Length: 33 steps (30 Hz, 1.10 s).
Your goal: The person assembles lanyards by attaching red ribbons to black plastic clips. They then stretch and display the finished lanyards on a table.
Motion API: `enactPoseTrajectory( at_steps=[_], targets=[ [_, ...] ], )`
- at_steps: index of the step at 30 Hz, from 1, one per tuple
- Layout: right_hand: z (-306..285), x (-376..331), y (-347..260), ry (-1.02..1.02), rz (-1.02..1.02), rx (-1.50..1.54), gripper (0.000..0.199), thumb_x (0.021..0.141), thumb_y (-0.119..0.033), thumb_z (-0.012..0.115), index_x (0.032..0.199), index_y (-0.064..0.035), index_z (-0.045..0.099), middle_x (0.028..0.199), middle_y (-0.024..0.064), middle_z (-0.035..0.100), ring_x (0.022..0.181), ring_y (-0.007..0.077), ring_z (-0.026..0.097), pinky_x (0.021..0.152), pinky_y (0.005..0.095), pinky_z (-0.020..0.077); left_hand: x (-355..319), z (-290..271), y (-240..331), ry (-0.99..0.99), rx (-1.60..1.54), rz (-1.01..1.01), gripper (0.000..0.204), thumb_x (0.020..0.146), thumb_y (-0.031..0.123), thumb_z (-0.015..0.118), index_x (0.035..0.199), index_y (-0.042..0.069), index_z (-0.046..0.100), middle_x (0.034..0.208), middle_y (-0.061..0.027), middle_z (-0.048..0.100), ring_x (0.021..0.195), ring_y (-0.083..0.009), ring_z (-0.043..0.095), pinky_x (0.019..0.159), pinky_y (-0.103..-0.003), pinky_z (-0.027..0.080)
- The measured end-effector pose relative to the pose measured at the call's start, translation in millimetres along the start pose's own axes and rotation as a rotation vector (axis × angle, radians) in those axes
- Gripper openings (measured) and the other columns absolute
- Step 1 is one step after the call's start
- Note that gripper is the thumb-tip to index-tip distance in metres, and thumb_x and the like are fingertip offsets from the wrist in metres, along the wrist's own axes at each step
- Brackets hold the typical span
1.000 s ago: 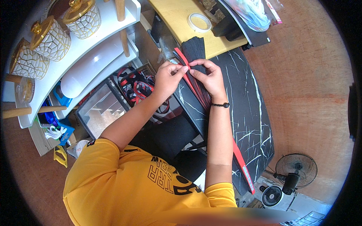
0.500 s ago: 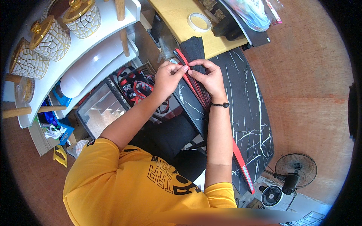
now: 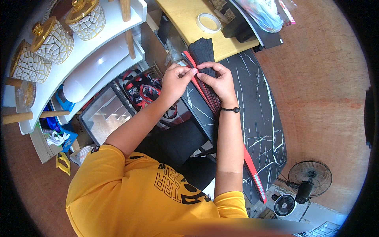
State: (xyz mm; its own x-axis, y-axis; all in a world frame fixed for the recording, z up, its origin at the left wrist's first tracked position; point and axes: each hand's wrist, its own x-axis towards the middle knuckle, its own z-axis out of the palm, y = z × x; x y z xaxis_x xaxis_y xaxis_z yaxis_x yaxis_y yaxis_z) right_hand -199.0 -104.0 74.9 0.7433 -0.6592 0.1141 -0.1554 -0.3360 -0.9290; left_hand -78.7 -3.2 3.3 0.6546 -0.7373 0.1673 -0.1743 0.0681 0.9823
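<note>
Over black marbled tabletop (image 3: 258, 104), red strips (image 3: 202, 91) slant lengthwise toward upper left.

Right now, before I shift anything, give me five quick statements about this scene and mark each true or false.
1. The left hand and the right hand meet at a red strip. True.
2. The bracelet is on the left wrist. False: the bracelet is on the right wrist.
3. A black bundle passes beneath the right hand. True.
4. The lidded jars stand on the marbled tabletop. False: the lidded jars stand on a white shelf.
5. The white roll lies on a yellow table. True.
</note>
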Motion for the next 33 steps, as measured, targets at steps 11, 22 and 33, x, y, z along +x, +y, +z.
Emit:
enactPoseTrajectory(
  at_steps=[11, 22, 33],
  targets=[
    [-0.2, 0.5, -1.7, 0.01, 0.001, 0.031, 0.018, 0.078, -0.002, 0.065, 0.096, -0.0028, 0.07, 0.093, 0.0047, 0.07, 0.087, 0.0115, 0.062, 0.082, 0.0254, 0.0477, -0.3, 0.4, 0.4, 0.005, 0.008, -0.008, 0.023, 0.086, 0.023, 0.071, 0.087, 0.0, 0.071, 0.079, -0.0044, 0.057, 0.076, -0.013, 0.055, 0.07, -0.026, 0.044],
    [-0.9, 1.0, 2.1, 0.005, -0.026, -0.034, 0.025, 0.071, -0.003, 0.074, 0.096, -0.0042, 0.07, 0.094, 0.0038, 0.07, 0.088, 0.0114, 0.062, 0.083, 0.0253, 0.0471, 1.0, 2.3, -2.9, 0.002, -0.036, -0.023, 0.022, 0.087, 0.021, 0.07, 0.086, -0.001, 0.07, 0.079, -0.0038, 0.056, 0.076, -0.0116, 0.056, 0.07, -0.025, 0.044],
    [-0.8, 0.1, -2.4, 0.006, 0.001, -0.017, 0.023, 0.074, -0.002, 0.07, 0.097, -0.0036, 0.07, 0.095, 0.0051, 0.07, 0.089, 0.012, 0.063, 0.084, 0.0257, 0.0472, 0.7, 0.0, 1.2, -0.007, 0.001, -0.017, 0.024, 0.087, 0.023, 0.07, 0.085, -0.001, 0.07, 0.079, -0.0052, 0.057, 0.076, -0.0137, 0.056, 0.071, -0.026, 0.044]
  ],
)
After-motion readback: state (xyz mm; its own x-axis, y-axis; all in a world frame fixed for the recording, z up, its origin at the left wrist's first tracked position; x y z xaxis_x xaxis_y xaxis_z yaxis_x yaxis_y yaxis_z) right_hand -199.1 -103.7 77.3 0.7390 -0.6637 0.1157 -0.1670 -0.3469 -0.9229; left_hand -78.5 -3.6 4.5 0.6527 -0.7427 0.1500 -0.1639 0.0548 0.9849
